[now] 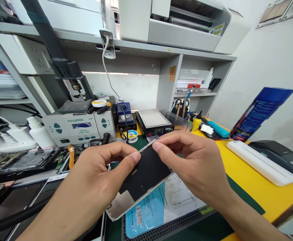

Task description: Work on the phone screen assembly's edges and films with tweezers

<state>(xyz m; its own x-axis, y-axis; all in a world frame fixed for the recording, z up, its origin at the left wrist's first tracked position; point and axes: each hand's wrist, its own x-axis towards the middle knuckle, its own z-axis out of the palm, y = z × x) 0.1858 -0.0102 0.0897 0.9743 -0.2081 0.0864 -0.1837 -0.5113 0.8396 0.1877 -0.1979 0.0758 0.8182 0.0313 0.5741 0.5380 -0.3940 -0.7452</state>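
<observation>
A flat device panel [146, 170], black with a pale metal section at its lower left, is held tilted in front of me. My left hand [111, 167] pinches its upper left edge between thumb and finger. My right hand [189, 160] pinches at the panel's top edge, close to the left thumb; whether a small part sits between those fingertips is too small to tell. Under the panel lies a blue and white printed package [149, 214] on a dark perforated mat [186, 219].
A grey soldering station [78, 129] stands behind on the left, with a solder spool [132, 135] and a black hot plate [154, 122] beside it. Phone parts [31, 160] fill the left side. A white bar-shaped device [262, 162] lies right on the yellow table [244, 170].
</observation>
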